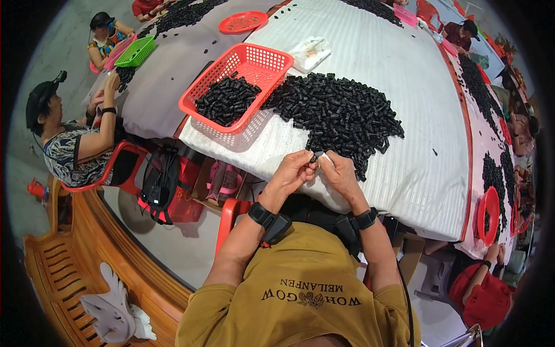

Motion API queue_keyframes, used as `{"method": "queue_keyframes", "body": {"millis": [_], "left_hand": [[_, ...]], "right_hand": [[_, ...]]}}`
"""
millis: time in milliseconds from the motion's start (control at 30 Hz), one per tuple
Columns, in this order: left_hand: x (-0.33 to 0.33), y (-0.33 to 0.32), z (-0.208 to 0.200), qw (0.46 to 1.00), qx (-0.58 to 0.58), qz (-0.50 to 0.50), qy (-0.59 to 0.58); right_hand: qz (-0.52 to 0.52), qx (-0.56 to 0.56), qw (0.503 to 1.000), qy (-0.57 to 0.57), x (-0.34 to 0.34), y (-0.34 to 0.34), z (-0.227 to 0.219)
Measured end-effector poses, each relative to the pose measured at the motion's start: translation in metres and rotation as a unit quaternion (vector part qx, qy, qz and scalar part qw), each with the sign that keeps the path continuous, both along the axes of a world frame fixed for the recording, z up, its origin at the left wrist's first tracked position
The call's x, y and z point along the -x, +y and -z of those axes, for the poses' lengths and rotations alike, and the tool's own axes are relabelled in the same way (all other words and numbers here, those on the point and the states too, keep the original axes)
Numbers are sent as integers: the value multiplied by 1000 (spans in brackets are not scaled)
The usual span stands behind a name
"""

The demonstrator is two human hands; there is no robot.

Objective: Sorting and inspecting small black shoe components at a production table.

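Note:
At the near edge of the white-covered table, my left hand (295, 172) and my right hand (341, 174) meet, both with fingers pinched. A small black part (314, 158) shows at the fingertips of my left hand. My right thumb and fingers close at its side, around something small and partly greyish that I cannot make out. Just beyond my hands spreads a big pile of short black cylindrical parts (347, 113). To its left stands a red perforated plastic basket (272, 53), partly filled with the same black parts.
A crumpled white plastic bag (310, 53) lies behind the pile. A red round tray (243, 22) and a green basket (136, 51) sit farther off. A person (75, 130) works at the left. On the wooden bench (55, 272) rest pale gloves (110, 306).

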State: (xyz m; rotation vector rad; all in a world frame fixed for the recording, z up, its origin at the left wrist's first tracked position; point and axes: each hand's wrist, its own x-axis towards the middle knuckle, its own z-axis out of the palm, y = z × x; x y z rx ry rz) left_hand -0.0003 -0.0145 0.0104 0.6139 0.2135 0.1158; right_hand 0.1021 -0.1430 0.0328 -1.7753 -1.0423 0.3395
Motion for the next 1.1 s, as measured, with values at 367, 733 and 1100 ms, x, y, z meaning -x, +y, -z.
{"method": "queue_keyframes", "body": {"millis": [367, 733, 1100], "left_hand": [[-1, -1, 4, 1000, 9, -8, 11], [12, 21, -30, 982, -126, -125, 69], [9, 106, -76, 744, -489, -448, 78]], "right_hand": [[-14, 21, 1000, -15, 2, 0, -4], [-15, -22, 997, 74, -3, -5, 4], [-5, -27, 998, 62, -3, -4, 2]]}}
